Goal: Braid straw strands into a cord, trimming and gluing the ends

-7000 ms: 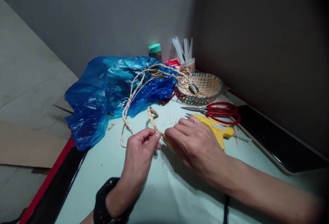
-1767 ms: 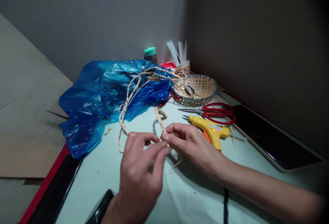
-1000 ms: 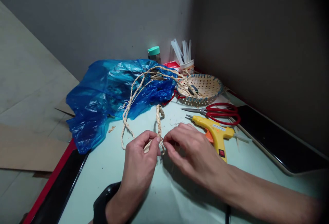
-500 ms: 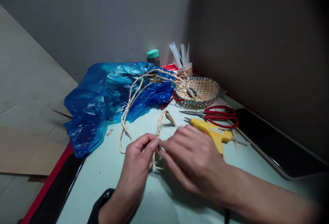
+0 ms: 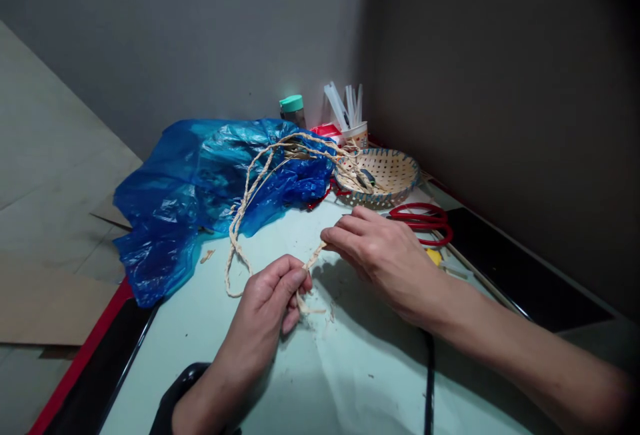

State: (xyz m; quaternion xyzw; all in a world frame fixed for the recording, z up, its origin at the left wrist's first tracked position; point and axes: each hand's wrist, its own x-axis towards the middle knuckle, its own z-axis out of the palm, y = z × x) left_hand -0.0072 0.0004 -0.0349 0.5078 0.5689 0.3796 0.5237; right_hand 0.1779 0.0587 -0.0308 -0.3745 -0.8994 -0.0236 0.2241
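Note:
My left hand pinches the loose end of a short braided straw cord between thumb and fingers. My right hand is closed over the cord's other end, pulling it taut between the two hands above the pale green table. Frayed straw strands hang below the left fingers. A longer braided straw rope loops from the table up over a blue plastic bag toward a woven basket.
Red-handled scissors and a yellow glue gun, mostly hidden by my right hand, lie by the basket. A cup of glue sticks and a green-capped bottle stand at the wall. A black tray lies right.
My right hand slid up along the short cord and now covers its looped end; the cord is stretched straight between both hands. The view shifted slightly left.

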